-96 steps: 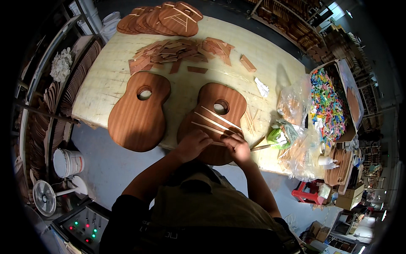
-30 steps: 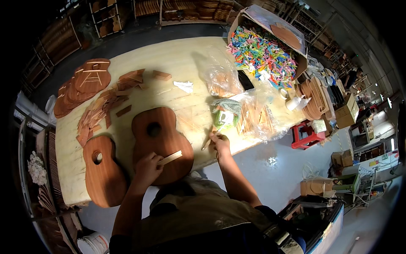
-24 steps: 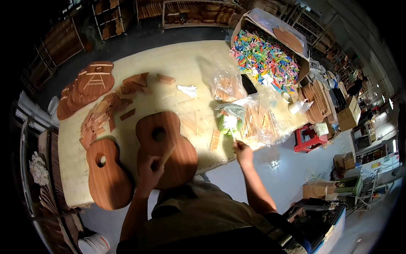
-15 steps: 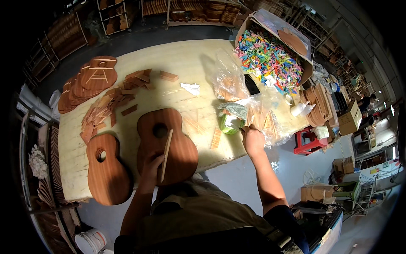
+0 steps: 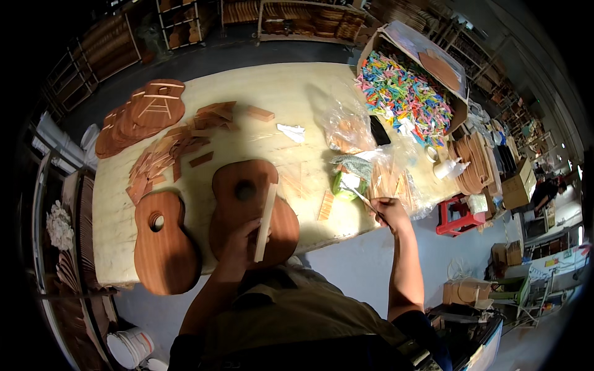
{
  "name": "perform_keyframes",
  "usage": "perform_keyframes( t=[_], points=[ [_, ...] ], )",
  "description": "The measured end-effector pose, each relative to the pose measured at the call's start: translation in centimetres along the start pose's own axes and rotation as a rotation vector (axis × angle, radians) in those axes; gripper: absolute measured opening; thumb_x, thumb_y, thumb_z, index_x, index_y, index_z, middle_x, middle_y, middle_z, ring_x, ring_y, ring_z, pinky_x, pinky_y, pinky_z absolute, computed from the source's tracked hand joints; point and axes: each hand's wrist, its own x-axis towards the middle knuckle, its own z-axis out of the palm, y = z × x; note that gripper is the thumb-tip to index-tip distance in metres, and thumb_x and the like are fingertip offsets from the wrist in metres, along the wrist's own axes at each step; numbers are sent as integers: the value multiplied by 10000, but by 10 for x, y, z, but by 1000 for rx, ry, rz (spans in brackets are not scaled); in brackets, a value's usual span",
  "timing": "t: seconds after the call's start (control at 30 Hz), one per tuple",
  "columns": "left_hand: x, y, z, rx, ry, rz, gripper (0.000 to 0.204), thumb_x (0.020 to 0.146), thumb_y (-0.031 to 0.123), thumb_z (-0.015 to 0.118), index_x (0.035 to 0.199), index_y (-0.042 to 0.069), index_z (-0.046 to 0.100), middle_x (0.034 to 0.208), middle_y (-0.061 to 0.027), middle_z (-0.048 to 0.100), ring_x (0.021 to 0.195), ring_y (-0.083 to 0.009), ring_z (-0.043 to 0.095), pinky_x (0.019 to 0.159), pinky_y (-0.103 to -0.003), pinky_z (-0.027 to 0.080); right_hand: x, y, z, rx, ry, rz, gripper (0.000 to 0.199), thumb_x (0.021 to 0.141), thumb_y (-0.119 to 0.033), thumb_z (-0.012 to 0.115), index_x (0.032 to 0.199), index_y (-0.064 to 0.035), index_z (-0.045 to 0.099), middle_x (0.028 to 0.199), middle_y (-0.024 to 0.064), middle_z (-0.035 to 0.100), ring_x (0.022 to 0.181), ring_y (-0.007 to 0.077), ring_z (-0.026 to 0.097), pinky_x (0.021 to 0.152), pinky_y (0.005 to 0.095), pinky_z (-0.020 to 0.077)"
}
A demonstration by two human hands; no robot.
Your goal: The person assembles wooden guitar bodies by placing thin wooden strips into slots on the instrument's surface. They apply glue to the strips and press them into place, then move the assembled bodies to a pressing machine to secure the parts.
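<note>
My left hand (image 5: 241,245) is closed round a pale wooden strip (image 5: 266,219), held above a small guitar-shaped body (image 5: 285,224) with a round soundhole. In my right hand (image 5: 393,213) is a thin stick-like tool (image 5: 364,199); its far end reaches a green tub (image 5: 341,189) with something white inside. I cannot make out the tool's tip. A grey-green cloth (image 5: 352,164) lies over the tub's far edge. A second guitar-shaped body (image 5: 162,250) rests at the table's left front.
Loose wooden pieces (image 5: 158,157) are heaped beside stacked braced plates (image 5: 162,108). Plastic bags (image 5: 346,130), a black phone (image 5: 379,130) and a white bottle (image 5: 444,169) lie to the right. Behind them is a box of coloured clips (image 5: 402,93). A red stool (image 5: 455,217) stands beside the table.
My right hand has shifted slightly outward from the green tub, and the thin tool now shows between them. The strip in my left hand has turned to show its broader side. The view has shifted slightly.
</note>
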Motion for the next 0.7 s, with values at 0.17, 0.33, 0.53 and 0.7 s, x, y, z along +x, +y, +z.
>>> perform_keyframes(
  t=[0.17,0.33,0.53,0.7],
  points=[
    [16,-11,21,-218,-321,-85,325,933,244,531,1047,-60,554,804,-96,557,690,-145,534,599,-256,454,-53,-15,54,130,-227,-174,307,926,-280,632,823,6,681,562,15,535,464,73,420,435,221,284],
    [2,-1,43,-291,-712,-203,345,923,261,527,1101,-34,508,869,-94,522,725,-151,518,608,-251,449,-59,-20,103,-366,166,-780,264,880,-140,675,1119,-28,686,707,46,565,629,139,507,582,269,427],
    [-1,4,44,-223,-540,-97,343,934,288,533,1102,-10,518,849,-67,518,700,-110,519,588,-203,449,-71,-22,125,-662,434,-1168,289,778,-118,744,1064,-82,719,701,56,582,638,215,547,573,327,468],
    [18,18,25,-319,-506,-58,298,917,267,569,994,-17,620,830,-61,646,703,-147,613,617,-254,514,-101,0,138,-674,103,-1407,308,741,-122,771,1041,-75,724,744,42,611,649,178,543,551,299,463]
  ],
)
